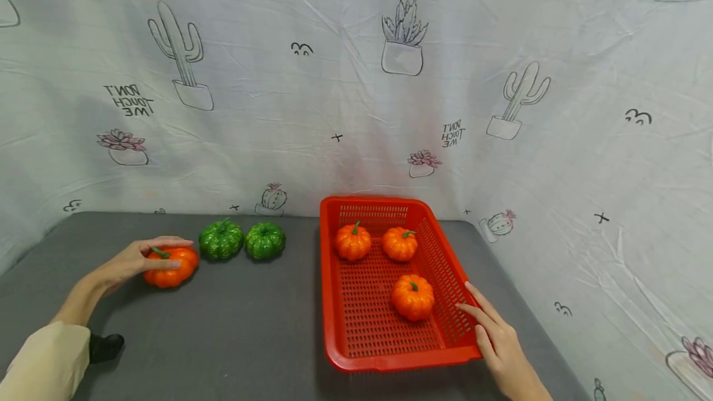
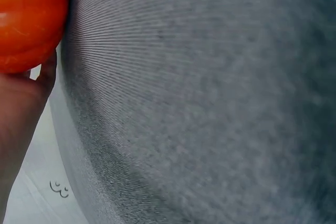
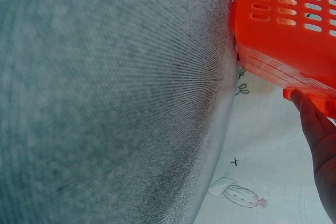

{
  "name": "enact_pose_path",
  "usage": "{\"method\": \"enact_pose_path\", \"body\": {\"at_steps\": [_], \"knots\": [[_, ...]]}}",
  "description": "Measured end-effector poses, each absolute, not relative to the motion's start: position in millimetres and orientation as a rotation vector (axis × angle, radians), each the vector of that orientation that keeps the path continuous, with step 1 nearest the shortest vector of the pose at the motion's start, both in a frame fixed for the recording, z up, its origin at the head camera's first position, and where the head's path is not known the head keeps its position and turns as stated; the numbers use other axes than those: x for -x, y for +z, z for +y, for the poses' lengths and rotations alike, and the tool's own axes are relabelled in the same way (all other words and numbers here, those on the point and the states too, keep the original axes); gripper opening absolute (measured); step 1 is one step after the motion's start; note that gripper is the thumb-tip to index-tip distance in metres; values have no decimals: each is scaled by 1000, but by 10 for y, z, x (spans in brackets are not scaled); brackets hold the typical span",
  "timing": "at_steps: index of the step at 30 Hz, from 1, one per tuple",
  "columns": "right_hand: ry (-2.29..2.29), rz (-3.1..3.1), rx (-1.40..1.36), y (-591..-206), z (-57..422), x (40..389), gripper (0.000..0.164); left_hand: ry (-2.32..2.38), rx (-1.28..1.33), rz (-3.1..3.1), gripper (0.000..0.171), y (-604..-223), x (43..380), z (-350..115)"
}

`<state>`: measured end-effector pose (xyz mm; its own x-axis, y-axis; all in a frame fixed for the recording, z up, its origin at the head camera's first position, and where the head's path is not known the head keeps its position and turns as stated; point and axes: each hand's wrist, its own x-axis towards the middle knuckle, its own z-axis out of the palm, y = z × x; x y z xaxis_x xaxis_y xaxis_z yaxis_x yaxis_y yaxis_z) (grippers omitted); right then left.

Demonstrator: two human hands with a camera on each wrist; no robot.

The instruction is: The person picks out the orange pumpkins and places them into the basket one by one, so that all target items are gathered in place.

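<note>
My left hand (image 1: pixel 133 257) grips an orange toy pumpkin (image 1: pixel 166 278) with a green stem, thumb on the near side and fingers over the far side. The left wrist view shows the pumpkin (image 2: pixel 31 19) close up against the palm side. Just to its right, two green pumpkins (image 1: pixel 221 240) (image 1: pixel 265 241) sit side by side on the grey table. My right hand (image 1: pixel 501 342) holds the right rim of a red plastic basket (image 1: pixel 328 302), near its front corner. In the right wrist view, fingertips (image 3: pixel 297 98) meet the basket's rim.
Three orange pumpkins (image 1: pixel 353 242) (image 1: pixel 399 244) (image 1: pixel 413 297) lie inside the basket. A white cloth (image 1: pixel 345 91) printed with cacti hangs behind and to the right of the grey table (image 1: pixel 239 333). A black strap piece (image 1: pixel 106 348) sticks out at the left wrist.
</note>
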<state>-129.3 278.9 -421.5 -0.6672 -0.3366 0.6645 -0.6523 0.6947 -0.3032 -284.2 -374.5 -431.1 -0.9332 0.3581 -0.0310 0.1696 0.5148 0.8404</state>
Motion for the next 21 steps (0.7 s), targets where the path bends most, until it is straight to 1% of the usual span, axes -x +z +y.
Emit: {"method": "enact_pose_path", "body": {"at_steps": [3, 9, 16, 21], "knots": [[718, -2313, -759, -4207, 2788, 1295, 38, 1356, -469, 2588, 46, -4319, 2829, -3713], [717, -2331, -762, -4202, 2776, 1309, 38, 1418, -474, 2605, 52, -4342, 2744, -3663], [722, -2379, -705, -4189, 2793, 1282, 37, 1426, -586, 2623, 57, -4376, 2717, -3513], [716, -2398, -703, -4187, 2801, 1269, 37, 1466, -475, 2635, 54, -4366, 2672, -3490]]}}
